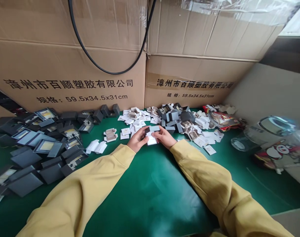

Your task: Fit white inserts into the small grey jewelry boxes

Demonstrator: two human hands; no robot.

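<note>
Both my hands meet near the middle of the green table, their fingers closed round one small dark grey box (154, 128). A white card insert (152, 141) shows at the near side of this box, under my thumbs. My left hand (138, 140) grips the left end, and my right hand (166, 137) grips the right end. Just beyond my fingers lies a heap of white card inserts (136, 123). A pile of small dark grey boxes (172, 118) sits behind my right hand. Whether the held box is fully open cannot be made out.
Many dark grey boxes (48, 144) crowd the table's left side. Large cardboard cartons (90, 65) stand along the back, with a black cable (110, 71) hanging before them. At right are a clear plastic jar (261, 131), a red snack bag (224, 120) and a printed plastic bag (280, 153).
</note>
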